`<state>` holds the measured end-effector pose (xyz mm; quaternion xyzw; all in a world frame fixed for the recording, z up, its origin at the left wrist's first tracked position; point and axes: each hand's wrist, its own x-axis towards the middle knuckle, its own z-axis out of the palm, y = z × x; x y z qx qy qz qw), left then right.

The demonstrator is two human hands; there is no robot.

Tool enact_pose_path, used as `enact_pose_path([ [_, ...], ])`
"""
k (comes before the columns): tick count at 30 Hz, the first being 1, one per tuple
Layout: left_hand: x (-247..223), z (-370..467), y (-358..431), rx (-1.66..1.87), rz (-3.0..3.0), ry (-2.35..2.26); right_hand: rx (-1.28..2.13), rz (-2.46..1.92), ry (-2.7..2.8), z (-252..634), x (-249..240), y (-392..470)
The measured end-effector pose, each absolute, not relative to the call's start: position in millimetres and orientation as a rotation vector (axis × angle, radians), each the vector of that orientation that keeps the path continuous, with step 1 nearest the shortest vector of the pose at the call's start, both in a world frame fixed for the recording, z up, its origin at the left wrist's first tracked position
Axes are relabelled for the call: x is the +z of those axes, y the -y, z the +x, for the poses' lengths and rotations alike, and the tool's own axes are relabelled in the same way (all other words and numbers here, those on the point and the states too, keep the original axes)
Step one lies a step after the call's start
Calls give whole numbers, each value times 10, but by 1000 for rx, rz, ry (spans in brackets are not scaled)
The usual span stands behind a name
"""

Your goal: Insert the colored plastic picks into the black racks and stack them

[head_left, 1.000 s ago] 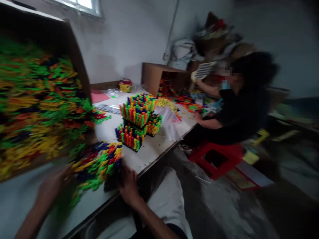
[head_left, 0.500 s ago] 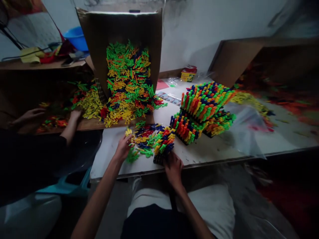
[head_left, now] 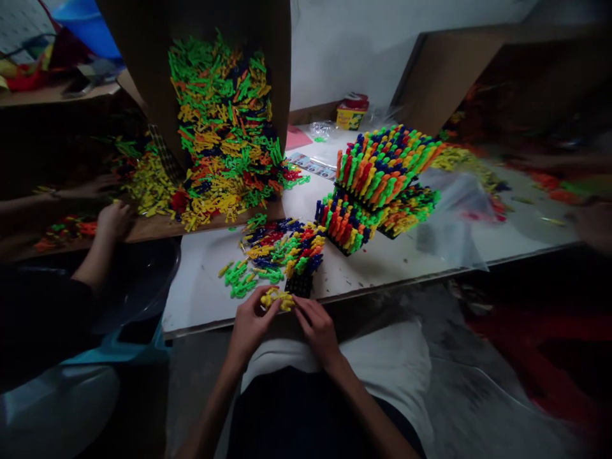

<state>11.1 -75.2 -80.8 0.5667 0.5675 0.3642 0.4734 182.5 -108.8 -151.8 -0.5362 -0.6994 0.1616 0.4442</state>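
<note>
My left hand [head_left: 252, 324] is closed round a small bunch of yellow plastic figures [head_left: 278, 299], held over the table's front edge. At the right end of that bunch, my right hand [head_left: 317, 326] pinches with its fingertips; exactly which piece it grips is hard to see. Just beyond my hands stands a black holed block [head_left: 299, 284], its far part filled with upright coloured figures [head_left: 306, 245] and its near rows bare. Loose green figures [head_left: 240, 279] lie left of the block, with a mixed pile of figures [head_left: 270, 239] behind them.
Larger blocks packed with upright figures [head_left: 387, 167] are stacked to the right. A tipped cardboard box [head_left: 280, 57] spills mixed figures at the back. Clear plastic bag [head_left: 454, 220] and yellow tub [head_left: 351, 113] lie beyond. Co-workers' hands [head_left: 115, 220] are at left and far right.
My left hand has come back from the loose pile with yellow figures, toward me. My right hand has left the black block and met the left hand. The view has shifted.
</note>
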Motion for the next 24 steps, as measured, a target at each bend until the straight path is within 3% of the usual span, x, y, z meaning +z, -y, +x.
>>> enact_pose_path([
  [7, -1169, 398, 697, 960, 1379, -1320, 489, -1399, 1498, 1811, -1636, 1036],
  [13, -1388, 522, 626, 1179, 1608, -1547, 313, -1522, 1542, 1895, -1690, 919],
  [24, -1632, 695, 461, 935, 1898, -1894, 232, -1477, 1739, 1853, -1992, 929],
])
